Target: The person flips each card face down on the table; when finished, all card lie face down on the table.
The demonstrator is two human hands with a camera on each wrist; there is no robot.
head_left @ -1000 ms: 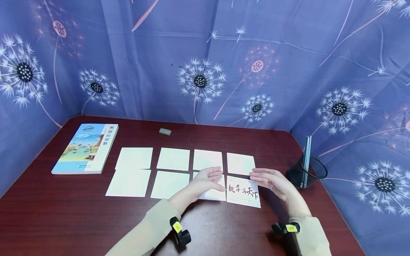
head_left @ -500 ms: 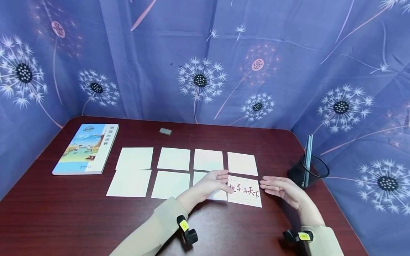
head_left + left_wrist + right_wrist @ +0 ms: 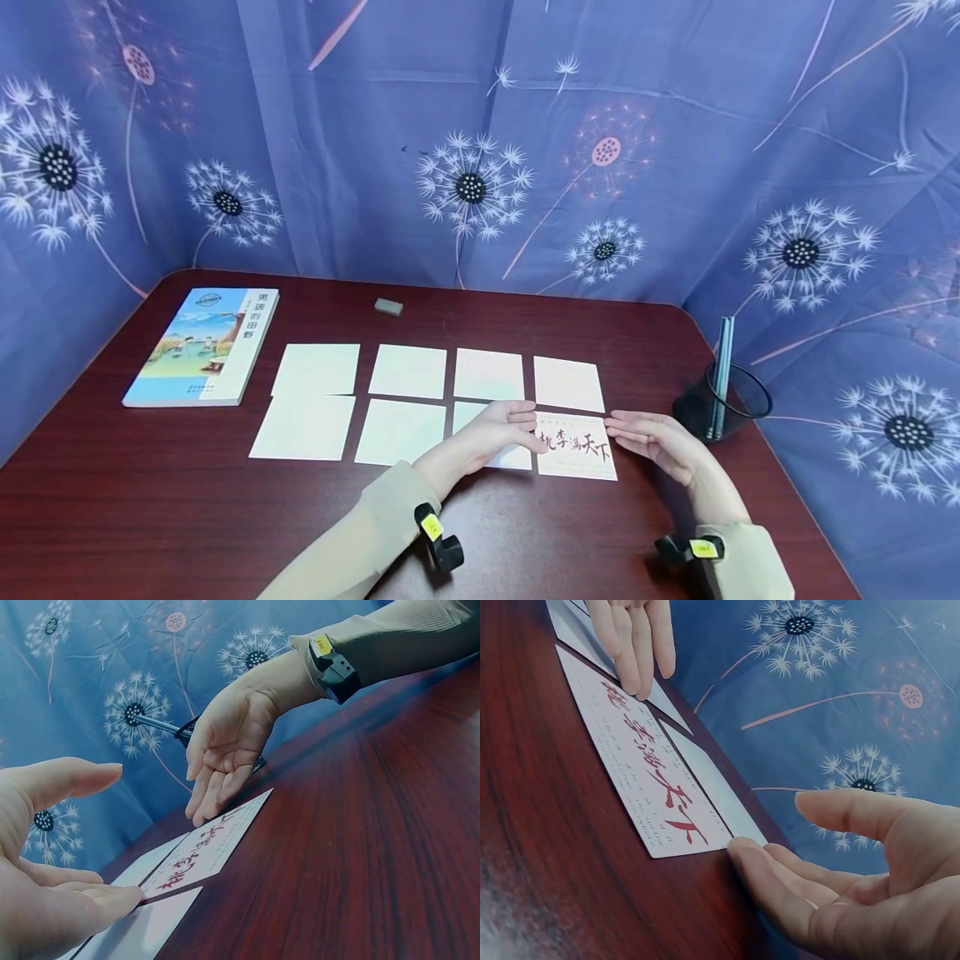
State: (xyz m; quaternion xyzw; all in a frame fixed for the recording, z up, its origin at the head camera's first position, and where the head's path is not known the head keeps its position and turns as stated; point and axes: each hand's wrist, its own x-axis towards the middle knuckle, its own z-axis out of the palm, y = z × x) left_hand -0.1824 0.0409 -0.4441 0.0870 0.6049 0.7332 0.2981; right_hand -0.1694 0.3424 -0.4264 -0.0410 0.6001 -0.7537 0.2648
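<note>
A white card with red Chinese characters (image 3: pixel 576 458) lies flat at the near right end of two rows of cards. My left hand (image 3: pixel 491 433) reaches over the neighbouring blank card (image 3: pixel 513 457), fingers extended to the printed card's left edge. At the opposite edge, my right hand (image 3: pixel 663 443) has its fingertips at the card's upper right corner. In the right wrist view the fingers (image 3: pixel 761 874) of that hand touch or nearly touch the corner of the printed card (image 3: pixel 641 772). Both thumbs stand apart from the fingers, and neither hand grips anything.
Several blank white cards (image 3: pixel 315 369) fill the rest of the two rows. A book (image 3: pixel 198 346) lies at the left, and a small grey eraser-like block (image 3: pixel 388 307) sits toward the back. A black mesh pen holder (image 3: pixel 693 414) with pencils (image 3: pixel 722 375) stands at the right.
Both hands have moved right since the first frame, the left onto the printed card's edge. In the last half second the right hand came slightly back left, and the printed card shifted slightly rightward.
</note>
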